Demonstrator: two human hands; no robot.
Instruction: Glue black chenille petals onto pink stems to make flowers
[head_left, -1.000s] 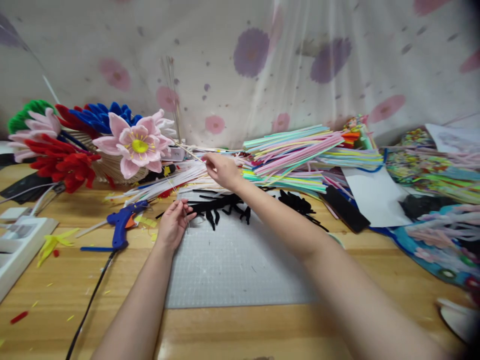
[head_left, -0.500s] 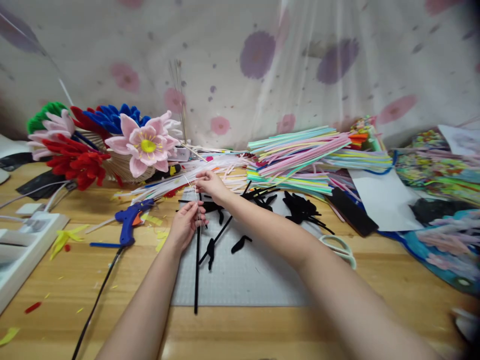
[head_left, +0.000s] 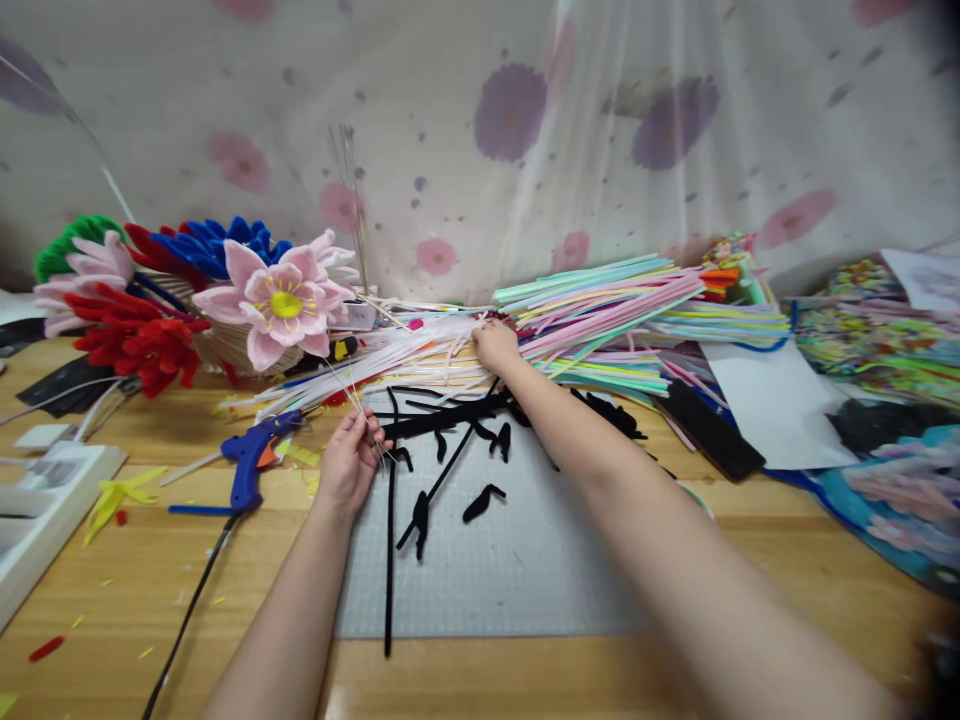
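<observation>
A glue gun (head_left: 246, 468) and pipe cleaners (head_left: 615, 308) mark a craft workspace.

Here are the wires (head_left: 355, 393), thin and pale, held at a slant, upper ends pointing toward eleven o'clock! From them, at three o'clock, a bundle of fuzzy black stems (head_left: 442, 412) lies flat; at six, one long black stem (head_left: 388, 575) runs straight; at four, a bent black piece (head_left: 480, 503). At one, white stems (head_left: 390, 350) heap loosely.

Flower-patterned curtain (head_left: 600, 220) behind wooden table (head_left: 540, 680)
</observation>
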